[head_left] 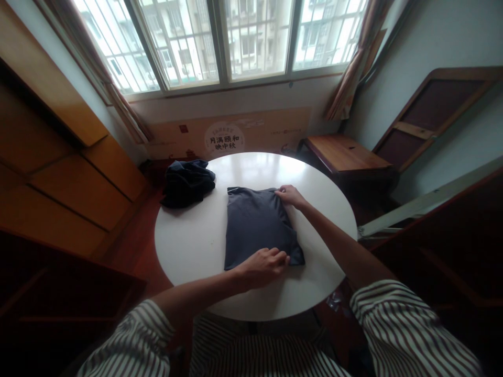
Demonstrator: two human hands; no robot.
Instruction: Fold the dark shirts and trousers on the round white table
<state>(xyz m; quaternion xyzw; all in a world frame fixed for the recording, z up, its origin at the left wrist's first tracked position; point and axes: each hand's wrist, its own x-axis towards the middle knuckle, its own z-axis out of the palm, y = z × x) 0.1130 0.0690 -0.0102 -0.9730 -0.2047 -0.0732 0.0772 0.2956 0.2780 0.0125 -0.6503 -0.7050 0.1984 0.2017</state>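
Note:
A dark grey-blue garment lies folded into a rough rectangle on the round white table. Its exact kind cannot be made out. My left hand is closed at the near edge, fingers curled on the cloth close to its near right corner. At the far right corner, my right hand pinches the fabric between thumb and fingers. Creases run down the garment's right side, and a black strip with a pale line shows at its far left corner.
A crumpled pile of dark clothes sits at the table's far left edge. Behind the table on the right stands a low wooden table. Wooden cabinets line the left side, and a barred window is ahead.

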